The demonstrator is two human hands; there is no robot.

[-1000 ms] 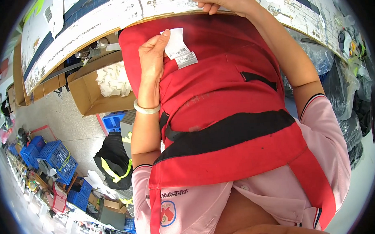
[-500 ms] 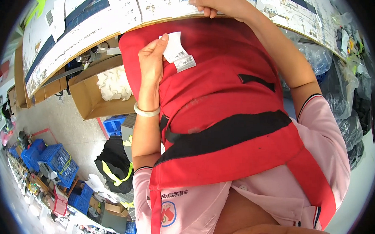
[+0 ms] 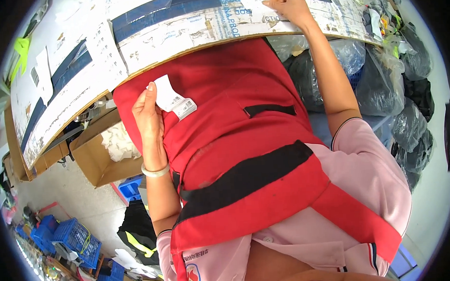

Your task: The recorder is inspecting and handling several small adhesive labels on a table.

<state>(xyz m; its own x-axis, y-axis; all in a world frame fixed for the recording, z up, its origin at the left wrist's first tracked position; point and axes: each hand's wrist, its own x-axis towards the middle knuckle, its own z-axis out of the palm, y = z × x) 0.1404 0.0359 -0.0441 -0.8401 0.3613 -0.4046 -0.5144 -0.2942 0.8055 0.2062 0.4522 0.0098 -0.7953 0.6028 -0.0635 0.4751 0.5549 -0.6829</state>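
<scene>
The left hand (image 3: pixel 147 113) pinches white labels (image 3: pixel 166 94); the right hand (image 3: pixel 291 9), half-curled at the far table (image 3: pixel 182 40), holds something or nothing, I cannot tell.

Setting: a workshop or packing area; exact trade cannot be told. Evidence: long worktable (image 3: pixel 181 35) with a scuffed, peeling white surface; open cardboard carton (image 3: pixel 89 157) holding pale scraps (image 3: pixel 120 144); blue plastic crates (image 3: pixel 77 240) near bare grey floor (image 3: pixel 88 200); filled plastic bags (image 3: pixel 382 93) heaped at right; red work apron (image 3: pixel 233 90) on the wearer; barcoded label strip (image 3: pixel 174 98) in hand.
</scene>
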